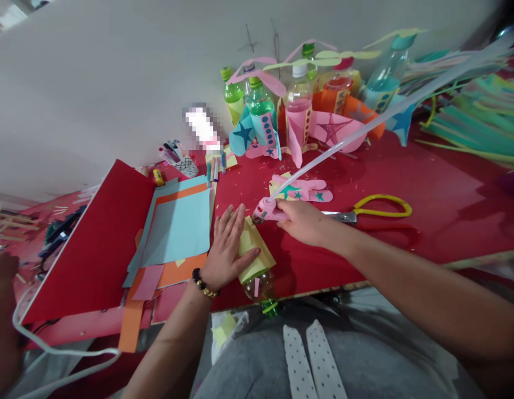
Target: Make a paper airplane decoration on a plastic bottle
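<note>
A plastic bottle (263,285) with a green cap lies on its side near the table's front edge, its cap toward me. Yellow paper (259,252) covers its body. My left hand (229,244) lies along it, fingers stretched out flat at its left side and thumb across the paper. Closed around a pink glue gun (267,210) is my right hand (300,219); the gun's nozzle is close to the far end of the bottle. A long translucent glue stick (344,141) sticks out of the gun toward the upper right.
Yellow-handled scissors (381,205) lie right of my right hand. Pink paper cutouts (309,191) are behind it. Decorated bottles (298,105) with paper propellers line the wall. Coloured paper sheets (177,227), a red board (94,249) and a pen cup (186,165) are at left.
</note>
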The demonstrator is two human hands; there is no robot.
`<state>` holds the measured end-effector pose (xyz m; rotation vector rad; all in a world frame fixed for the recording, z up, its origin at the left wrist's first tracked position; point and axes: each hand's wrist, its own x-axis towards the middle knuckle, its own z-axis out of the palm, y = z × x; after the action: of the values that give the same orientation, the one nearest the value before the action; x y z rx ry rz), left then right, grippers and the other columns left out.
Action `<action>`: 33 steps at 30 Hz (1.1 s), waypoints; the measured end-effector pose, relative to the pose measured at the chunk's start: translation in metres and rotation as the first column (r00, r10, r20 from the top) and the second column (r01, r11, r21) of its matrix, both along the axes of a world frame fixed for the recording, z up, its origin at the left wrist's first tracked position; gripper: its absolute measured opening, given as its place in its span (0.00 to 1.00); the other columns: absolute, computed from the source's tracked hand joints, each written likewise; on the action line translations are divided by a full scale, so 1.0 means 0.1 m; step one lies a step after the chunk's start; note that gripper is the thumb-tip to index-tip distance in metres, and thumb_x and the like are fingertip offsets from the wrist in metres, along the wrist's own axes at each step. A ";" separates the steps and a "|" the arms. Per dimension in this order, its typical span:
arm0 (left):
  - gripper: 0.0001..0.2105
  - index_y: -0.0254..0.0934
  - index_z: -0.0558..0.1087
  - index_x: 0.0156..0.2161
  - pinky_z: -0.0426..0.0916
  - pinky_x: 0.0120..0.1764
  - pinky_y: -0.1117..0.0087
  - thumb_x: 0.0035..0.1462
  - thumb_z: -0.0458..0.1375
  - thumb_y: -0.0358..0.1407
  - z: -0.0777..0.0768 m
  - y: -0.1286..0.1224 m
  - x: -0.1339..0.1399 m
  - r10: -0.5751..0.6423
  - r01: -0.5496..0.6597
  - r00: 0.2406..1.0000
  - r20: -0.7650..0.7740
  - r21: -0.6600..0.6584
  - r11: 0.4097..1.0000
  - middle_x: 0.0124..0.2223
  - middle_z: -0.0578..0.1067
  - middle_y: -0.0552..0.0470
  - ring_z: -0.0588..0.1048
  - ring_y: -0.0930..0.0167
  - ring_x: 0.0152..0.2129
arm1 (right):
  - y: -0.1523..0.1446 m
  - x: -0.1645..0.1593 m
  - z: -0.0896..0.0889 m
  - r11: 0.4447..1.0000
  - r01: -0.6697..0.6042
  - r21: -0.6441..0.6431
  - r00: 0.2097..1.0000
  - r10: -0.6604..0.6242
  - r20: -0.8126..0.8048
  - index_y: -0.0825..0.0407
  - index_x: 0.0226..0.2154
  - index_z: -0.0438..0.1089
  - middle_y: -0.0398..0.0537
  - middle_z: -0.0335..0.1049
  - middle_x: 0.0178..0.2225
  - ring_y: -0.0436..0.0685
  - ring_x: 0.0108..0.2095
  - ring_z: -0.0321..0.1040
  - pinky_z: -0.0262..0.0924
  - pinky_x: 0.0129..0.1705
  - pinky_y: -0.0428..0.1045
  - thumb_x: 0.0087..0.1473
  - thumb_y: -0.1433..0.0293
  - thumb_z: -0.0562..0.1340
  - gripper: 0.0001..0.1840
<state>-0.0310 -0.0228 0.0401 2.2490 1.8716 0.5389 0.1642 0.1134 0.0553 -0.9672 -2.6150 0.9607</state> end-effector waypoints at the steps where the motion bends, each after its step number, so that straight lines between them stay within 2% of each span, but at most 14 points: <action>1: 0.40 0.45 0.34 0.69 0.41 0.65 0.47 0.61 0.54 0.47 0.00 0.00 0.00 -0.001 0.001 1.000 -0.001 0.002 1.000 0.70 0.45 0.46 0.41 0.57 0.67 | -0.01 0.01 0.00 1.000 0.001 0.004 1.000 -0.001 -0.001 0.55 0.51 0.67 0.56 0.73 0.48 0.64 0.48 0.70 0.61 0.48 0.52 0.54 0.74 0.58 0.21; 12: 0.40 0.46 0.34 0.69 0.40 0.65 0.47 0.61 0.54 0.48 0.01 0.00 0.00 0.008 -0.008 1.000 0.000 -0.019 1.000 0.70 0.45 0.47 0.40 0.58 0.67 | -0.08 0.09 0.07 1.000 0.004 0.008 0.999 -0.004 0.052 0.56 0.49 0.68 0.57 0.73 0.48 0.64 0.48 0.70 0.59 0.46 0.52 0.54 0.74 0.59 0.18; 23: 0.40 0.47 0.36 0.69 0.40 0.65 0.47 0.60 0.55 0.48 0.01 0.00 0.00 0.004 -0.004 1.000 0.021 -0.020 1.000 0.70 0.44 0.48 0.40 0.57 0.67 | -0.14 0.17 0.15 0.997 0.022 -0.076 0.996 -0.015 0.087 0.55 0.48 0.68 0.55 0.74 0.48 0.62 0.47 0.70 0.59 0.46 0.50 0.54 0.74 0.60 0.17; 29: 0.40 0.46 0.36 0.69 0.40 0.65 0.48 0.60 0.54 0.48 0.02 0.00 0.01 0.013 -0.013 1.000 0.017 -0.027 1.000 0.70 0.44 0.48 0.40 0.58 0.67 | -0.18 0.22 0.16 0.991 0.013 -0.133 0.999 -0.008 0.041 0.54 0.51 0.68 0.55 0.72 0.51 0.63 0.52 0.68 0.58 0.51 0.51 0.54 0.76 0.58 0.20; 33: 0.40 0.46 0.35 0.69 0.40 0.65 0.49 0.61 0.54 0.49 0.02 0.00 0.01 0.018 -0.018 1.000 0.006 -0.023 1.000 0.70 0.45 0.47 0.41 0.58 0.67 | -0.20 0.26 0.16 0.990 0.014 -0.139 0.999 -0.009 0.040 0.54 0.50 0.68 0.55 0.73 0.49 0.64 0.50 0.69 0.59 0.50 0.53 0.54 0.75 0.58 0.19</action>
<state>-0.0303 -0.0229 0.0419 2.2157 1.8870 0.5235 0.1900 0.0933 0.0714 -1.0421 -2.5996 1.1457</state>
